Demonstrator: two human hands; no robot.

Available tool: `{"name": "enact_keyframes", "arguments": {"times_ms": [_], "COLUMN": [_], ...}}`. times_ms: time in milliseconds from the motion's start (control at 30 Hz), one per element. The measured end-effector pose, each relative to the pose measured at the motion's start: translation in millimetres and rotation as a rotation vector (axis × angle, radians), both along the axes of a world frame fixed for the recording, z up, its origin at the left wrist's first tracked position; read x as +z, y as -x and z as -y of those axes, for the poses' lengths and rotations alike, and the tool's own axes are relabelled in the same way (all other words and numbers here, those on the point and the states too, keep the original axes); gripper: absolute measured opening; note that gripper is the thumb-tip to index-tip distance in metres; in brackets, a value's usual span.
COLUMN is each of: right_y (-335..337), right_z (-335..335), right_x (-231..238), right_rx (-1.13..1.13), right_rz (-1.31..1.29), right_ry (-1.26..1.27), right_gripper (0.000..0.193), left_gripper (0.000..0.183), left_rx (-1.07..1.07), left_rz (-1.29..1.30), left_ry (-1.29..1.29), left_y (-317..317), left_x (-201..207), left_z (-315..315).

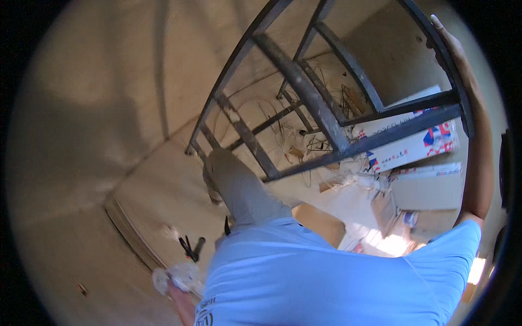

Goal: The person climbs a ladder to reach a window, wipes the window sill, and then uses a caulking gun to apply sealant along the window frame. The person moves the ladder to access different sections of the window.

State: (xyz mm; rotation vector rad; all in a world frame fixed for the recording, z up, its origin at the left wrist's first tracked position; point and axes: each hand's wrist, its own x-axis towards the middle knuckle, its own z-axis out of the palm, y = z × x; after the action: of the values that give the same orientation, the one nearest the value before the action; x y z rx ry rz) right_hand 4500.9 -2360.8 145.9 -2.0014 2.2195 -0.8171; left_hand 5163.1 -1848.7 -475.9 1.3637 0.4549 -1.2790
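At the frame's (326, 117) top right rail, the right hand (448, 41) is wrapped around the dark metal bar, arm raised, likely to steady the tilted frame over the floor (81, 136). The left hand (176, 280), low at the picture's bottom edge, is closed on a white rag (182, 274). Pliers (190, 249) lie just beside it on the board (152, 190), within reach.
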Motion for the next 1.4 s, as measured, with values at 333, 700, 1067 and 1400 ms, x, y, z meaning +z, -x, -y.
{"name": "enact_keyframes", "arguments": {"times_ms": [333,700,1067,1400], "right_y": [-50,-30,-36,-30], "right_z": [-73,-36,-29,-22], "right_x": [31,41,34,37], "right_rx": [0.126,-0.007,-0.114,-0.053], "right_rz": [-0.104,-0.121,-0.102,-0.101], "right_ry": [0.017,-0.132,-0.197,-0.194], "right_gripper": [0.076,0.077,0.069,0.079], "left_gripper": [0.068,0.072,0.075,0.079], "left_rx": [-0.584,-0.925,-1.108,-1.293], "left_rz": [0.210,0.297,0.332,0.291], "left_ry": [-0.250,-0.219,-0.202,-0.191], "left_y": [3,51,46,106], "left_x": [205,323,329,309], "left_z": [259,423,478,529]}}
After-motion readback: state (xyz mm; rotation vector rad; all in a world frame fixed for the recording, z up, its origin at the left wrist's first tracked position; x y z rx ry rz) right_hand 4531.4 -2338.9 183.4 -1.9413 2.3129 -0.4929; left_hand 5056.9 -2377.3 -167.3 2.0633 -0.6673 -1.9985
